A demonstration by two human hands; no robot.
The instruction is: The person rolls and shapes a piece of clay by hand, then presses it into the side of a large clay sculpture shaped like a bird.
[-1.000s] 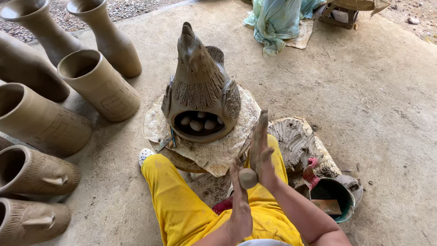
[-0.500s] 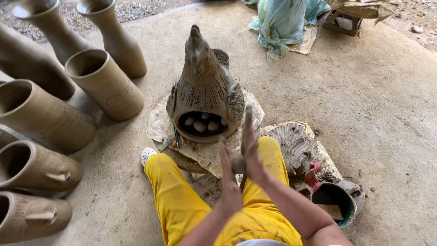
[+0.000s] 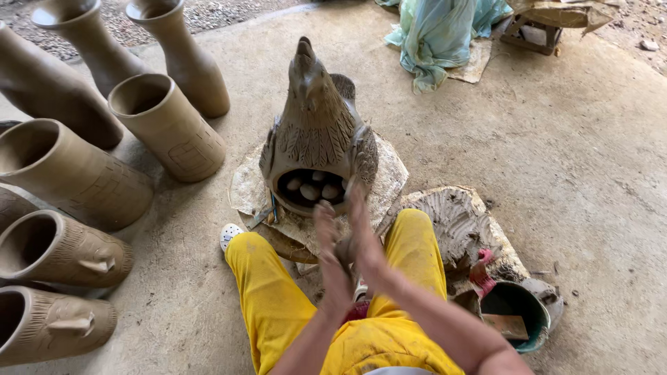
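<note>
Head view: the left hand (image 3: 332, 258) and right hand (image 3: 363, 232) are pressing flat palms together around what is probably a small clay lump (image 3: 343, 248), mostly hidden, just before the hen-shaped clay pot (image 3: 316, 132) holding clay balls (image 3: 311, 190).

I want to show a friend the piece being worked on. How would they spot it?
Find the person's yellow trousers on the concrete floor; straight ahead of the hands stands a clay hen. Unlike the plain tubular pots at left, it has a beak, feather lines and a hollow holding small clay eggs.
</note>
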